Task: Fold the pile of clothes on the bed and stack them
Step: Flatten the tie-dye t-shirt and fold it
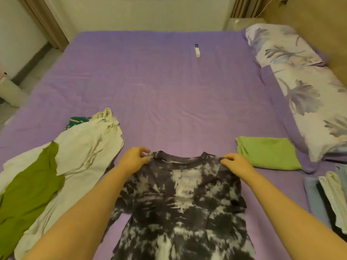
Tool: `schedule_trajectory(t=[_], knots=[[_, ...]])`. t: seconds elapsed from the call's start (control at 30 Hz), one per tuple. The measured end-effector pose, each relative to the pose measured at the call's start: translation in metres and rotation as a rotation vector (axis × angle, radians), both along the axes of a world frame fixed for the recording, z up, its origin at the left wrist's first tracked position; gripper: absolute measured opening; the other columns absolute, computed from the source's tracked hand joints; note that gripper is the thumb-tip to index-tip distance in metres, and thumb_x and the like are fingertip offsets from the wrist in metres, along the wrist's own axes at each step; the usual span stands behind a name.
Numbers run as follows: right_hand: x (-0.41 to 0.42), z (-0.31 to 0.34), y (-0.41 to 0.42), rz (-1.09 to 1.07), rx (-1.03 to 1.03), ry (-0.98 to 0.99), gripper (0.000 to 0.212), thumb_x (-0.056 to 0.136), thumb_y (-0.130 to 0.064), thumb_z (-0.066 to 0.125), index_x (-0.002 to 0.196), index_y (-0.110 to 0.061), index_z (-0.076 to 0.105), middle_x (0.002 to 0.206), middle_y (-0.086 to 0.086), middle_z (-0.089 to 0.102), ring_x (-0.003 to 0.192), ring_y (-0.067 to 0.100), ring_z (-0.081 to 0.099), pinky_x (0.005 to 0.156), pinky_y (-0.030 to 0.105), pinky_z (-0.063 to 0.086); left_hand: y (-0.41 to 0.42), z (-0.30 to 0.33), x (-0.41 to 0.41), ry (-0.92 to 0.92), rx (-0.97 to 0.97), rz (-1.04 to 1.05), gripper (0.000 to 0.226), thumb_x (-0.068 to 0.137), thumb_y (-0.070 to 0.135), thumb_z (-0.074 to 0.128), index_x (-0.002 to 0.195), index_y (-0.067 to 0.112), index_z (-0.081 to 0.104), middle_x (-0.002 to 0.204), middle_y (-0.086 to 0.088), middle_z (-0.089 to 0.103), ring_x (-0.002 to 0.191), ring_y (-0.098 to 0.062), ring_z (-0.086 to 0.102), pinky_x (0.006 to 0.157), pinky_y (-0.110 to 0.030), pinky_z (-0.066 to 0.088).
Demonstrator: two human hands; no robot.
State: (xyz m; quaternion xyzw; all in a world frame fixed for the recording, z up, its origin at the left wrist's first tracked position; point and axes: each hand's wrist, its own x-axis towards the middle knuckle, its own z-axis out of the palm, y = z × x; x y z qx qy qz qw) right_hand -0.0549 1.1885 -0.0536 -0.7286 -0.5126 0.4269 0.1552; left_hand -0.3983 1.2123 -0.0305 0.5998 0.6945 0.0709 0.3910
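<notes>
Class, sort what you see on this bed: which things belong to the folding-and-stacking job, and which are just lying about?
Part of the job:
- black-and-white tie-dye T-shirt, pinched at the shoulders by the left hand and right hand
- unfolded cream garment
- unfolded olive-green garment
- folded light-green garment
- stack of folded clothes

Just lying about:
- small white box
- floral pillows

Matt cloth tee [180, 199] on creased cloth sheet [150, 81].

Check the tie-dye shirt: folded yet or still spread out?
Spread, not folded. The tie-dye shirt lies open on the purple sheet, collar and front showing, with the left hand and right hand pinching its shoulders.
</notes>
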Motion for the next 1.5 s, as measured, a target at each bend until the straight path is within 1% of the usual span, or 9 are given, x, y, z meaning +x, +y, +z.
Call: schedule_trajectory(t=[0.13,0.37,0.53,0.73,0.9,1.03,1.17,1.3,1.5], knots=[[-0.002,-0.045,0.020,-0.066,0.012,-0.108,0.021,0.092,-0.013,0.057,0.082,0.004,0.063,0.075,0.016,0.057,0.075,0.028,0.052,0.062,0.035,0.033,0.017,-0.047,-0.003,0.122,-0.048,-0.030,0.039,0.095,0.020,0.057,0.132,0.008,0.053,0.127,-0.014,0.060,0.114,-0.032,0.056,0.096,-0.040,0.045],[-0.011,-0.107,0.048,-0.160,0.020,-0.172,0.016,0.089,-0.024,0.066,0.086,-0.008,0.069,0.078,0.006,0.060,0.075,0.024,0.052,0.066,0.033,0.038,0.063,-0.107,-0.002,0.233,0.017,-0.016,0.014,0.094,0.027,0.059,0.097,0.017,0.068,0.094,-0.006,0.069,0.084,-0.027,0.062,0.071,-0.039,0.050],[-0.018,-0.137,0.075,-0.269,0.061,-0.029,0.021,0.088,-0.016,0.066,0.103,-0.001,0.066,0.092,0.010,0.063,0.090,0.031,0.060,0.082,0.045,0.050,0.101,-0.152,0.012,-0.059,-0.068,0.229,0.005,0.093,0.014,0.061,0.096,0.009,0.061,0.084,-0.008,0.065,0.060,-0.018,0.063,0.063,-0.038,0.055],[-0.014,-0.151,0.116,-0.325,0.150,-0.082,0.021,0.090,-0.017,0.064,0.105,-0.002,0.066,0.099,0.014,0.066,0.084,0.021,0.055,0.072,0.027,0.038,0.152,-0.171,0.020,-0.068,-0.012,0.234,0.005,0.091,0.013,0.063,0.087,0.011,0.062,0.087,-0.014,0.067,0.072,-0.023,0.064,0.078,-0.041,0.054],[-0.009,-0.140,0.158,-0.324,0.238,-0.145,0.024,0.092,-0.018,0.061,0.109,-0.002,0.065,0.110,0.016,0.066,0.101,0.033,0.059,0.084,0.038,0.044,0.197,-0.162,0.018,-0.037,0.131,0.249,0.018,0.092,0.017,0.063,0.102,0.003,0.067,0.100,-0.015,0.069,0.091,-0.030,0.062,0.080,-0.034,0.046],[-0.012,-0.144,0.177,-0.069,0.242,-0.313,0.034,0.100,-0.014,0.045,0.132,-0.006,0.051,0.141,0.017,0.046,0.131,0.036,0.040,0.102,0.037,0.032,0.205,-0.171,0.026,-0.094,0.134,0.108,0.038,0.091,0.016,0.063,0.127,0.007,0.056,0.133,-0.014,0.054,0.120,-0.031,0.051,0.097,-0.036,0.042],[-0.030,-0.173,0.148,0.316,0.140,-0.603,0.058,0.101,-0.029,0.041,0.152,-0.025,0.014,0.160,0.008,-0.001,0.147,0.031,-0.006,0.118,0.049,0.012,0.164,-0.200,0.036,0.060,0.136,-0.176,0.071,0.090,0.024,0.065,0.149,0.022,0.027,0.160,-0.007,-0.006,0.147,-0.029,0.008,0.117,-0.044,0.021],[-0.058,-0.205,0.085,0.448,0.084,-0.638,0.057,0.100,-0.047,0.032,0.151,-0.031,0.013,0.160,0.004,-0.006,0.146,0.027,-0.012,0.117,0.048,-0.002,0.097,-0.234,0.041,0.347,0.212,-0.387,0.063,0.094,0.043,0.052,0.149,0.029,0.026,0.160,-0.008,-0.004,0.147,-0.029,-0.004,0.119,-0.050,0.004],[-0.076,-0.210,-0.010,0.468,0.078,-0.648,0.060,0.083,-0.036,0.070,0.137,-0.019,0.050,0.145,0.015,0.043,0.135,0.038,0.038,0.105,0.057,0.033,0.003,-0.238,0.038,0.448,0.284,-0.340,0.055,0.086,0.036,0.066,0.136,0.019,0.052,0.148,-0.017,0.039,0.139,-0.038,0.032,0.110,-0.063,0.023]])
